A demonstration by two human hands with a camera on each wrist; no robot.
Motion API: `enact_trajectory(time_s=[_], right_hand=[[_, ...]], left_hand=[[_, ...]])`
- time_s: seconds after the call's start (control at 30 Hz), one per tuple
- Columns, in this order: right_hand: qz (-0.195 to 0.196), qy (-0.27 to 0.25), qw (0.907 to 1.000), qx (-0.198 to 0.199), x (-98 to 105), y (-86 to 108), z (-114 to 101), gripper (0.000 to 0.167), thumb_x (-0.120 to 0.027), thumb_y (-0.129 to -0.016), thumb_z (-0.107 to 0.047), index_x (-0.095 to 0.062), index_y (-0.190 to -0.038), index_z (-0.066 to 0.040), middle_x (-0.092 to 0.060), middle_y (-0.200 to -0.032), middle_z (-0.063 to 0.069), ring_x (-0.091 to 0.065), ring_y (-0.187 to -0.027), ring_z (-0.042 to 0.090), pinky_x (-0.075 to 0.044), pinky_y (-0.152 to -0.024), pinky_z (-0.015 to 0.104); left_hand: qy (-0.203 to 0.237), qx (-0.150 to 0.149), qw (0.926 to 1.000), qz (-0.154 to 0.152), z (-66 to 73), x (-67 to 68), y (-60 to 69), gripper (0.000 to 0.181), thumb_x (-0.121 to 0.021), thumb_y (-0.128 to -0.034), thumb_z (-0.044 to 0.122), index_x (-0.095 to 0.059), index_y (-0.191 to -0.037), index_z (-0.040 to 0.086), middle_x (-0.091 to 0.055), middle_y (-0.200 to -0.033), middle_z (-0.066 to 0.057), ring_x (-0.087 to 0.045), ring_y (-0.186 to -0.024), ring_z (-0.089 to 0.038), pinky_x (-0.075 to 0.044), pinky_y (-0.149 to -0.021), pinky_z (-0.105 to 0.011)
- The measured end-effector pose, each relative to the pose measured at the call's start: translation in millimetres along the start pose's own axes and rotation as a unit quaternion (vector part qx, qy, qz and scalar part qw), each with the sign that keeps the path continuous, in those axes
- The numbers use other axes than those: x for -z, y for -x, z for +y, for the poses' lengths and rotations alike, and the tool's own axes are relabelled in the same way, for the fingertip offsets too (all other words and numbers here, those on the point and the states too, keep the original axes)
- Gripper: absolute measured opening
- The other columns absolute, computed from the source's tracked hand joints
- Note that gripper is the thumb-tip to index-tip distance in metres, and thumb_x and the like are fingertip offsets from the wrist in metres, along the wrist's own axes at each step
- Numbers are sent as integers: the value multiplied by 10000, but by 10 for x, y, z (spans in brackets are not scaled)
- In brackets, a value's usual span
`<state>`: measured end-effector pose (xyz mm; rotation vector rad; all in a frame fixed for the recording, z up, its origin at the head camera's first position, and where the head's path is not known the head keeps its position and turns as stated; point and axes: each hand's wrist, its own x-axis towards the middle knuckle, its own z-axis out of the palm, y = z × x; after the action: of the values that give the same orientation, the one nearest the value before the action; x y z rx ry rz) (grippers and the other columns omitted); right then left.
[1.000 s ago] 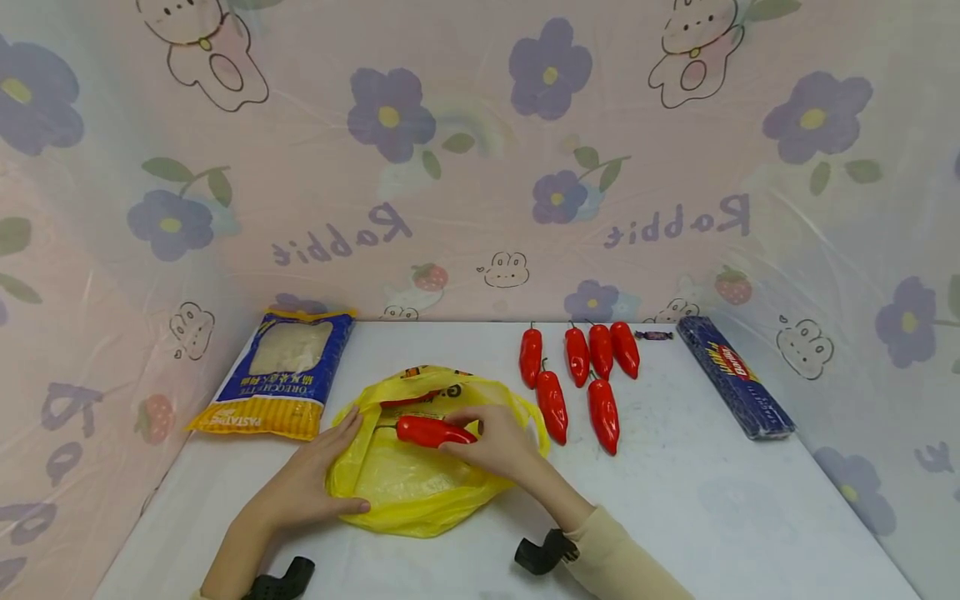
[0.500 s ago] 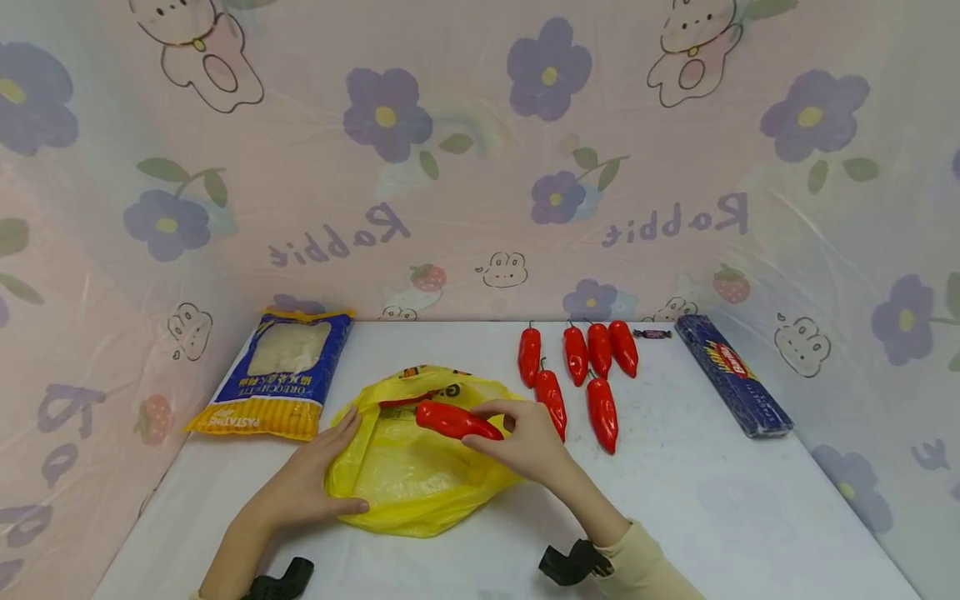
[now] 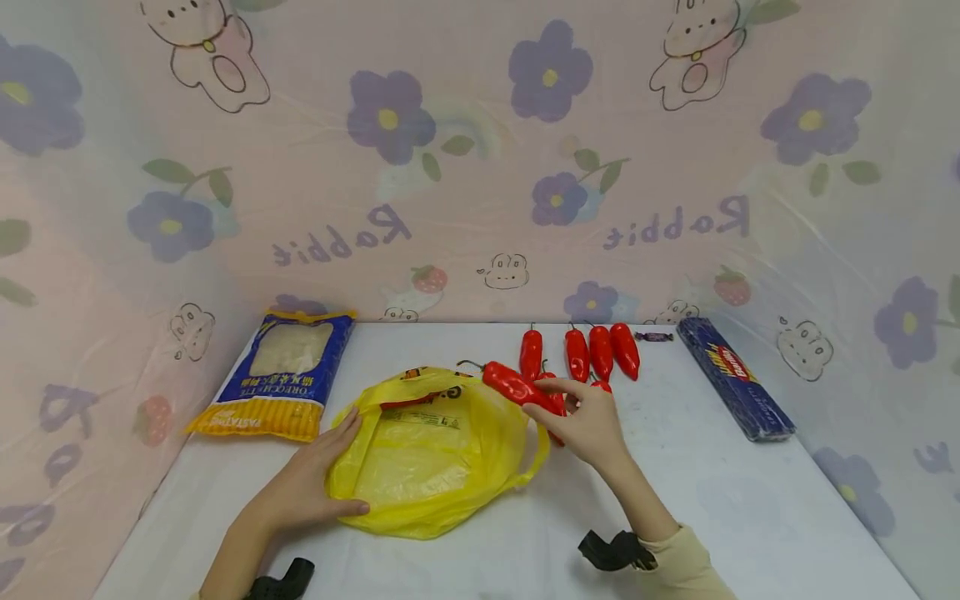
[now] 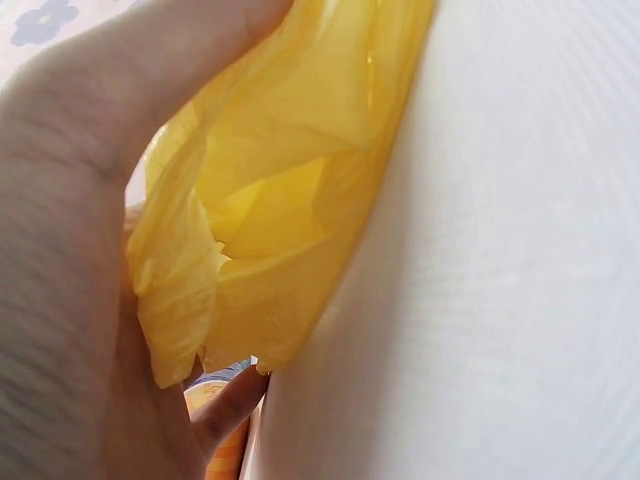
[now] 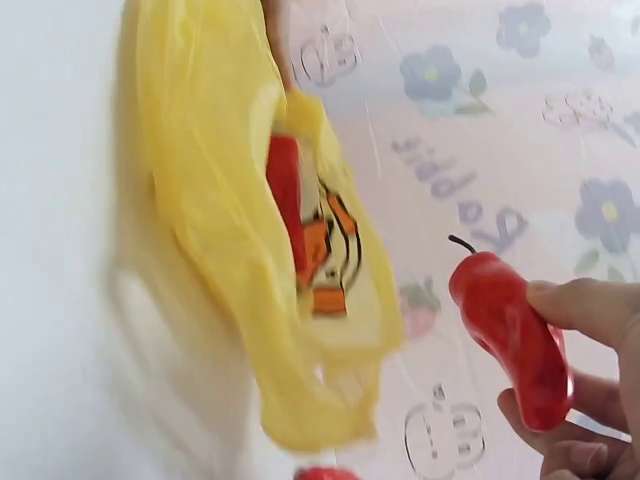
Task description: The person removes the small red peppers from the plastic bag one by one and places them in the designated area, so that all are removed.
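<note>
My right hand pinches a red chili pepper between thumb and fingers, above the right rim of a yellow plastic bag. The pepper's thin dark stem points left; in the right wrist view the pepper is clear of the bag. My left hand rests against the bag's left side, fingers and thumb spread along its gaping mouth. In the left wrist view yellow film lies between thumb and fingers. Several more red peppers lie behind the right hand, some partly hidden by it.
A blue and yellow orecchiette pasta bag lies at the left. At the right is a dark blue pasta pack, with a small wrapped candy beside it. A patterned curtain surrounds the white table.
The right hand has lifted the pepper from inside the bag's mouth and carried it right, past the rim. The left hand stays in place; the bag's right handle now shows.
</note>
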<state>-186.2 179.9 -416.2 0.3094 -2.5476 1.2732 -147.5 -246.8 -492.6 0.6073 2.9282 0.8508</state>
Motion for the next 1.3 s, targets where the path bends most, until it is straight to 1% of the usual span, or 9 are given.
enact_trajectory(time_s=[0.1, 0.2, 0.4, 0.5, 0.6, 0.73, 0.87, 1.1, 1.3], right_hand=[[422, 300, 9981, -322, 198, -1, 131, 410, -896, -862, -346, -810, -1186, -109, -734, -879, 71, -465, -677, 207, -387, -525, 202], [781, 550, 9940, -543, 386, -3, 256, 442, -882, -876, -374, -800, -1211, -98, -713, -873, 126, -433, -666, 212, -351, -506, 220], [1362, 865, 9822, -965, 643, 1, 519, 465, -848, -907, -416, -794, -1218, -75, -786, -1090, 158, -453, -724, 224, -348, -538, 258], [1439, 919, 9770, -1276, 710, 41, 663, 503, -819, -921, -470, -787, -1238, -81, -782, -1170, 164, -518, -824, 235, -412, -634, 281], [1479, 854, 9721, -1610, 761, 103, 809, 534, -792, -935, -502, -773, -1263, -80, -763, -1222, 180, -582, -989, 271, -436, -759, 325], [1579, 790, 9639, -1995, 807, 195, 982, 572, -777, -941, -518, -754, -1285, -61, -744, -1251, 213, -601, -1115, 313, -450, -811, 365], [1748, 797, 9571, -2168, 830, 238, 1084, 587, -784, -934, -522, -752, -1282, -50, -748, -1232, 237, -617, -1101, 317, -454, -799, 363], [1932, 786, 9490, -2363, 812, 259, 1182, 577, -796, -928, -511, -758, -1254, -36, -761, -1192, 250, -640, -1126, 339, -447, -727, 290], [1821, 770, 9458, -2574, 753, 290, 1282, 644, -791, -914, -558, -745, -1256, -14, -747, -1205, 277, -624, -1159, 384, -449, -792, 375]], left_hand=[[-34, -100, 9999, 1, -2, -4, -34, 1222, -836, -756, 702, -303, -1678, 101, -238, -1763, -75, -370, -1521, -490, -326, -1185, -736], [-24, -77, 10000, -17, -1, 1, -47, 1226, -834, -756, 704, -295, -1682, 107, -229, -1766, -68, -365, -1523, -492, -322, -1186, -739], [-12, 126, 9999, 40, -4, 1, 26, 1232, -845, -742, 696, -293, -1687, 130, -224, -1770, -48, -368, -1525, -481, -325, -1185, -737], [-29, 156, 9998, 83, -14, -13, 79, 1237, -847, -735, 700, -298, -1686, 132, -234, -1767, -50, -378, -1520, -478, -334, -1177, -739], [-17, 127, 9999, 94, -19, -35, 97, 1230, -840, -742, 705, -298, -1687, 135, -238, -1765, -58, -387, -1513, -481, -340, -1170, -744], [57, 128, 9999, 19, -16, -56, 86, 1223, -833, -749, 710, -296, -1687, 137, -232, -1765, -56, -386, -1514, -485, -340, -1170, -744], [66, 182, 9998, -66, -7, -50, 68, 1232, -834, -743, 718, -296, -1688, 138, -225, -1767, -57, -384, -1512, -495, -341, -1170, -745], [14, 142, 9999, -11, -25, -36, 30, 1235, -831, -742, 724, -288, -1691, 150, -218, -1770, -44, -380, -1518, -485, -338, -1173, -742], [-48, 92, 9999, 64, -36, -31, -1, 1239, -833, -733, 728, -295, -1690, 153, -224, -1769, -43, -391, -1510, -490, -346, -1166, -745]])
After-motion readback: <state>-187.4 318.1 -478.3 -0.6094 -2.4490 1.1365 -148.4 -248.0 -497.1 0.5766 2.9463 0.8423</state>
